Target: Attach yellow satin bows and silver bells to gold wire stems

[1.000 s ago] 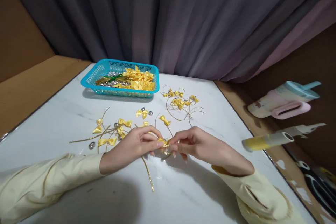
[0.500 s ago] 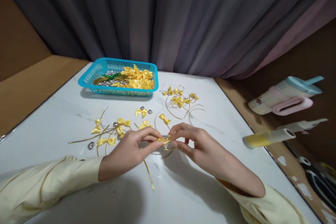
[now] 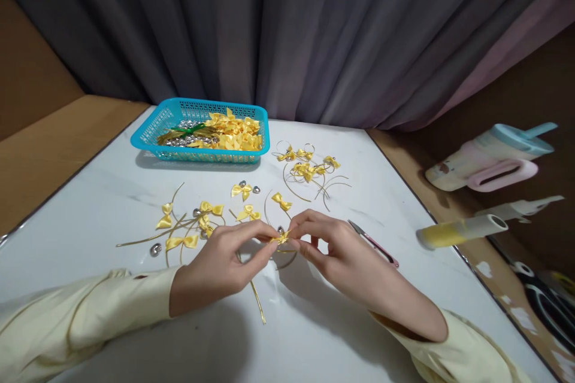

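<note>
Bow (image 3: 281, 239), one, yellow, shiny: sitting over the table (image 3: 309, 341), left hand (image 3: 227, 256) pinching one side between thumb and finger, right hand (image 3: 335, 245) pinching the other. Probably handling light, soft, slightly slippery; loops likely crushing easily, gathered middle offering firmer hold.

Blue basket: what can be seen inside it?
The blue basket holds yellow bows, silver pieces and gold strands with a green tie. What lies beneath these is covered.
</note>
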`<state>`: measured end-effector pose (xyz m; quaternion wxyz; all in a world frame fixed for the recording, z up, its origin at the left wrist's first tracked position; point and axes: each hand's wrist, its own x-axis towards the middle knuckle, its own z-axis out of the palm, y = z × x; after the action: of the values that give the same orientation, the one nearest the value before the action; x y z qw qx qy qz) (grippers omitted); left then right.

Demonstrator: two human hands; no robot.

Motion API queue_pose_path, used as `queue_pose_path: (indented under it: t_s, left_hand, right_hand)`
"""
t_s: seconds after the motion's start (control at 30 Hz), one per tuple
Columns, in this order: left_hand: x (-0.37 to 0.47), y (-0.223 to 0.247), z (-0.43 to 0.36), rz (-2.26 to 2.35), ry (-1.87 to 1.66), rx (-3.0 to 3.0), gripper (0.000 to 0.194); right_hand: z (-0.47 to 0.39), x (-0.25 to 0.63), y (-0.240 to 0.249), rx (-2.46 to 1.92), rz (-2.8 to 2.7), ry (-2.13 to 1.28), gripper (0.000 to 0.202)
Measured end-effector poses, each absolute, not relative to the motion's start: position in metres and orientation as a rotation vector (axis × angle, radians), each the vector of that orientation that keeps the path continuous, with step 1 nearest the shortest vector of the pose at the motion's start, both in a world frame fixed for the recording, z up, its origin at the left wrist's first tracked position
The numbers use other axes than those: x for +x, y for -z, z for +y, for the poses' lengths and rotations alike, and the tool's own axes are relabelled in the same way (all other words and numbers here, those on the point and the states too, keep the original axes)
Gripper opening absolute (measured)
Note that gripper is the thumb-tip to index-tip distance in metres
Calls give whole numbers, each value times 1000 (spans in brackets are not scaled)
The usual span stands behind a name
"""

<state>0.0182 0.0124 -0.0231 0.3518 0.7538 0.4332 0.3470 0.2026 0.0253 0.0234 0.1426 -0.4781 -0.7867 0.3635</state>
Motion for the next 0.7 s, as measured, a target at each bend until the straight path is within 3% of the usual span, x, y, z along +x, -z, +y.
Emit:
queue_pose_path:
  t_s: [0.47, 0.7]
  left_hand:
    - [26, 23, 15, 1114, -919, 2069, 8]
    - [25, 18, 14, 1168, -915, 2022, 8]
  right_hand:
    - [21, 201, -17, -1358, -2292, -869, 17]
    - [23, 205, -20, -1348, -2268, -945, 20]
